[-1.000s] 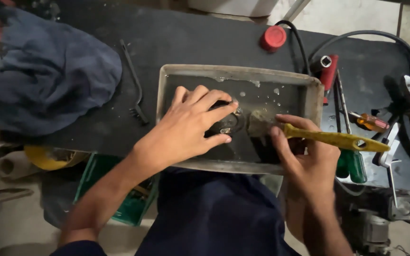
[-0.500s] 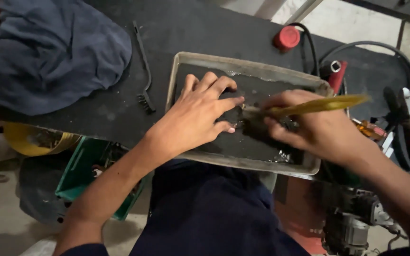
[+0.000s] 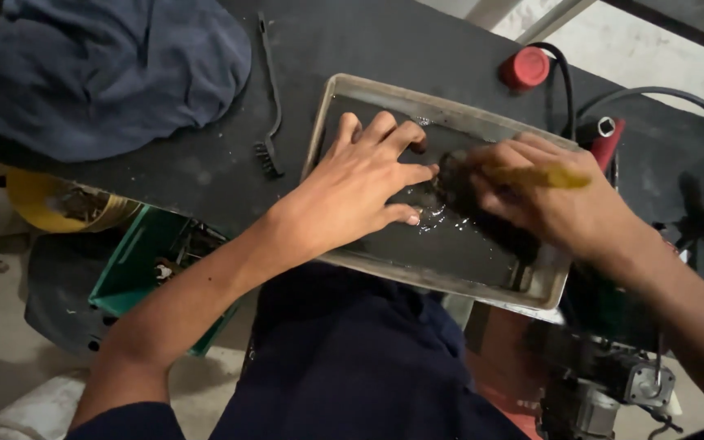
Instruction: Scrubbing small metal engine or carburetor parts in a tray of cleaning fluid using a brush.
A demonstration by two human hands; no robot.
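1. The left hand (image 3: 360, 191) lies flat, fingers spread, inside a shallow metal tray (image 3: 352, 94) on the dark counter (image 3: 205, 171). Its grip is released; the fingertips press down near the tray's middle, where a small wet part seems to sit under them, too hidden to make out.
2. The right hand (image 3: 552, 200) is at 3 o'clock from the left hand, also over the tray. Its grip is clenched around a yellow-handled brush (image 3: 547, 175), whose dark bristle end (image 3: 454, 183) points toward 9 o'clock and sits just beside the left fingertips.
3. The tray holds a thin film of dark liquid that glistens around the bristles.
4. A thin black wire brush (image 3: 270, 106) lies on the counter at 9 o'clock from the tray, just beside its rim.
5. A crumpled dark blue cloth (image 3: 99, 69) covers the counter's far corner at 10 o'clock.
6. A red cap (image 3: 525, 67) sits at 1 o'clock from the tray, with a black cable (image 3: 653, 94) looping at 2 o'clock.
7. Below the counter edge, at 8 o'clock, stands a green crate (image 3: 136, 265), with a yellow container (image 3: 42, 200) next to it.
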